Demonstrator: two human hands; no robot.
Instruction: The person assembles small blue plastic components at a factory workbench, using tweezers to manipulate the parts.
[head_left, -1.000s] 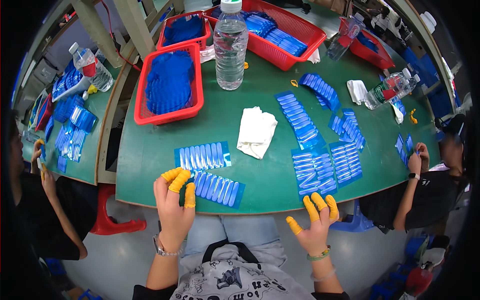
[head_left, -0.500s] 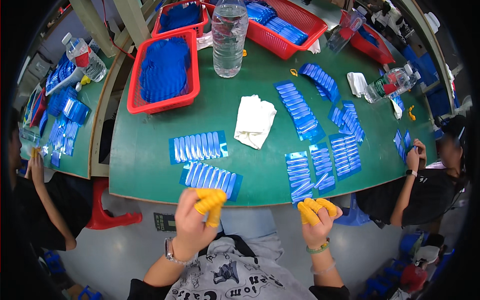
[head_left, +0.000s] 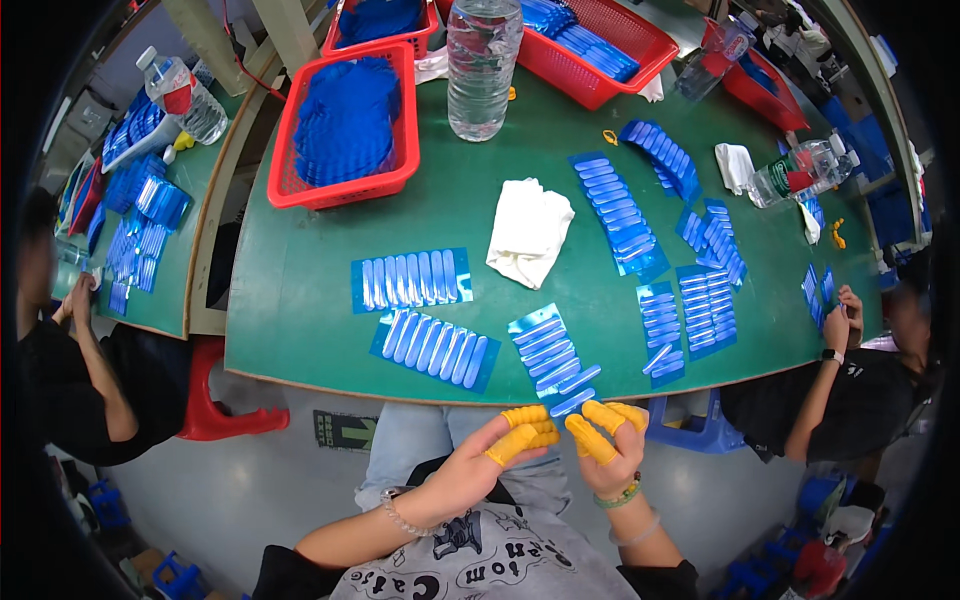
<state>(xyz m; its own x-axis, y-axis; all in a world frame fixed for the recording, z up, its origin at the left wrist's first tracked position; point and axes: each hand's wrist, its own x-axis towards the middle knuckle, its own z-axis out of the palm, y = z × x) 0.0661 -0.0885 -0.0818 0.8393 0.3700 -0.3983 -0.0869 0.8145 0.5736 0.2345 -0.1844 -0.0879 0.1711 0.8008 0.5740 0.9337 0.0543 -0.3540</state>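
Observation:
A blue sheet carrying a row of slim, shiny strips (head_left: 545, 345) lies over the table's front edge, with a couple of its near strips sitting askew. My right hand (head_left: 610, 445), in yellow finger cots, pinches the sheet's near end. Close beside it, my left hand (head_left: 505, 445) has its yellow-cotted fingers and thumb drawn together; whether anything is between them is hidden. Two similar sheets lie to the left, one farther back (head_left: 412, 280) and one nearer (head_left: 436, 348). More strip sheets (head_left: 662, 330) are spread to the right.
A folded white cloth (head_left: 530, 232) lies mid-table. Behind stand a red basket (head_left: 408, 150) of blue pieces, a large clear bottle (head_left: 482, 80) and another red basket (head_left: 590, 95). A person's hands (head_left: 840, 320) work at the right; another person (head_left: 80, 310) sits left.
The strip sheet has moved left along the front edge with my right hand, away from the sheets at the right. My left hand has come right and down, beside the right one.

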